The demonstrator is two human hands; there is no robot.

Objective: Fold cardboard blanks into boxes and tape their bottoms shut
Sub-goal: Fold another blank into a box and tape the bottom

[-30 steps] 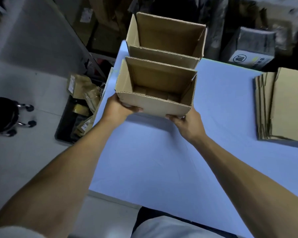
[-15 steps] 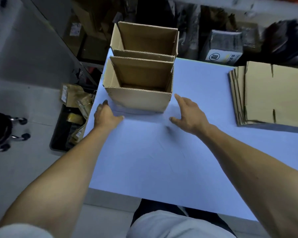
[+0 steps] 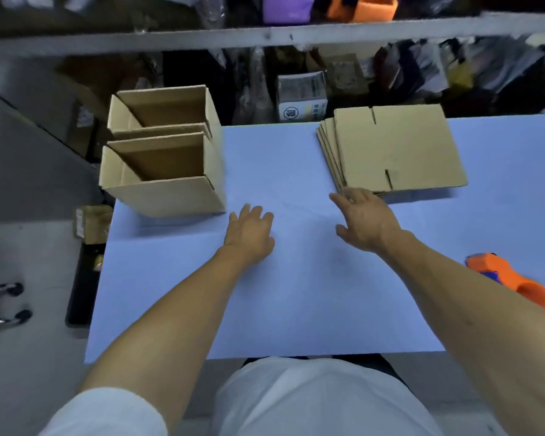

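Neither of our hands holds anything: our left hand (image 3: 250, 229) hovers palm down over the blue table (image 3: 296, 294) with fingers straight, just beside the near box (image 3: 162, 177). Our right hand (image 3: 364, 220) reaches out with fingers spread, fingertips at the near corner of the stack of flat blanks (image 3: 394, 149). 2 folded boxes stand open-topped at the table's left edge, the far box (image 3: 164, 110) touching the near one. An orange tape dispenser (image 3: 510, 280) lies at the right.
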